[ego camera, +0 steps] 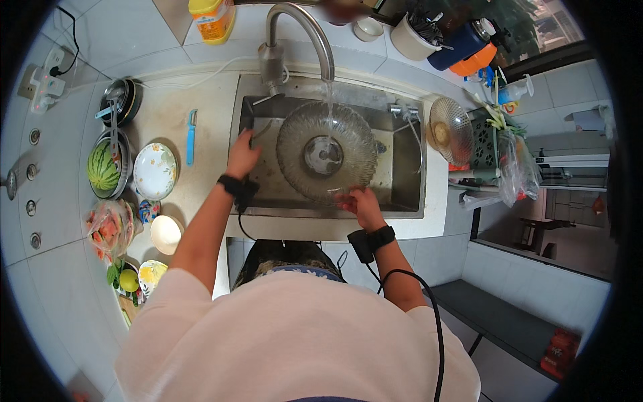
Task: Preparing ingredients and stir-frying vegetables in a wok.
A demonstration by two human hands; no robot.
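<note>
A large ribbed clear-glass bowl (351,166) is inside the stainless steel sink (408,176). Water from the curved faucet (321,37) runs down into it. My right hand (365,207) grips the bowl's rim at its near right side, with some fingertips hidden by the glass. Over the sink's left edge is my left hand (243,156), thumb apart from the fingers and nothing in it. A gap separates that hand from the bowl.
Left on the counter (208,100) lie a blue peeler (191,138), a floral plate (155,171), a watermelon (103,166) in a metal bowl and a cream bowl (166,234). A glass colander-like bowl (454,128) stands right of the sink. Cables hang from both wrist straps.
</note>
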